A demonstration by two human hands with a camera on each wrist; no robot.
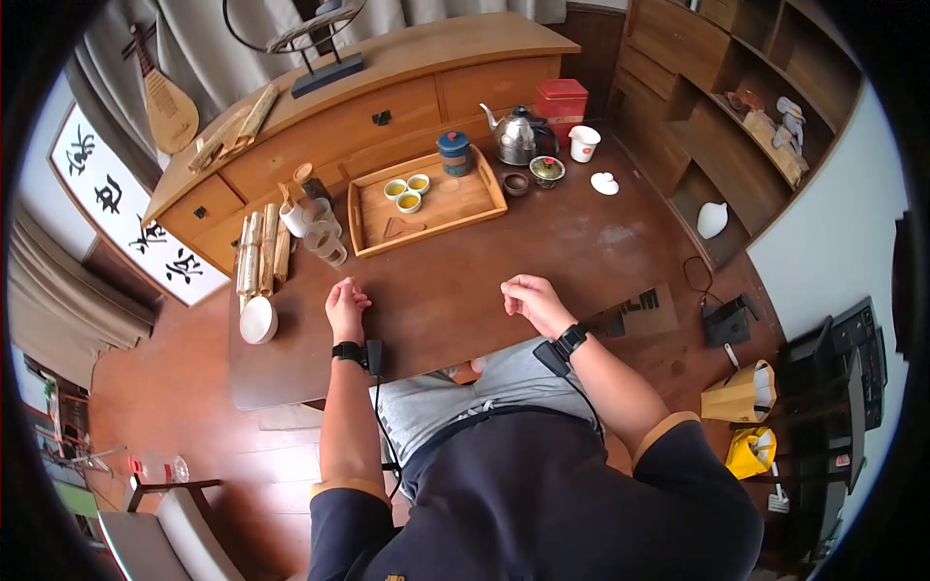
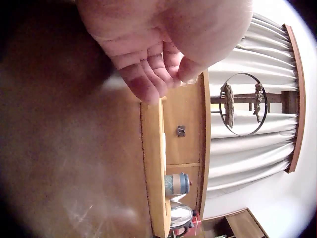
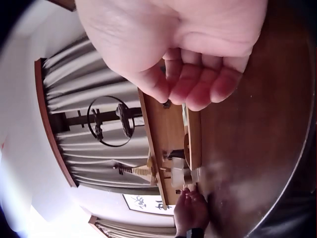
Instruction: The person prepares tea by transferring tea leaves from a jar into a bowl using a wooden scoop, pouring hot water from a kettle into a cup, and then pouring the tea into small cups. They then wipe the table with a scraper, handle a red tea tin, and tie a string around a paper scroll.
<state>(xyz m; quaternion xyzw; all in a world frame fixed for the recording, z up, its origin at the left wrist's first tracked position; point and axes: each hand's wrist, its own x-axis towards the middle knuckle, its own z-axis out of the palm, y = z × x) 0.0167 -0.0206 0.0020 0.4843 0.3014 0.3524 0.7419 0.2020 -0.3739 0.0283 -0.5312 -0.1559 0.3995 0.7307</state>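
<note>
Both hands hover at the near side of the dark brown table (image 1: 436,290) and hold nothing. My left hand (image 1: 346,312) is at the left, its fingers loosely curled; the left wrist view shows a bare palm. Farther right, my right hand (image 1: 538,305) has its fingers loosely bent, thumb close to the fingertips in the right wrist view. Beyond them lies a wooden tray (image 1: 455,205) with three small cups of yellow tea (image 1: 409,202), a wooden piece (image 1: 402,227) and a blue lidded jar (image 1: 453,155). Clear glasses (image 1: 325,240) stand beyond the left hand.
Left on the table are a white bowl (image 1: 259,321) and rolled bamboo scrolls (image 1: 254,257). Behind the tray's right end stand a steel kettle (image 1: 518,137), a lidded bowl (image 1: 547,171), a small brown cup (image 1: 515,184), a white cup (image 1: 584,145) and a red box (image 1: 562,102).
</note>
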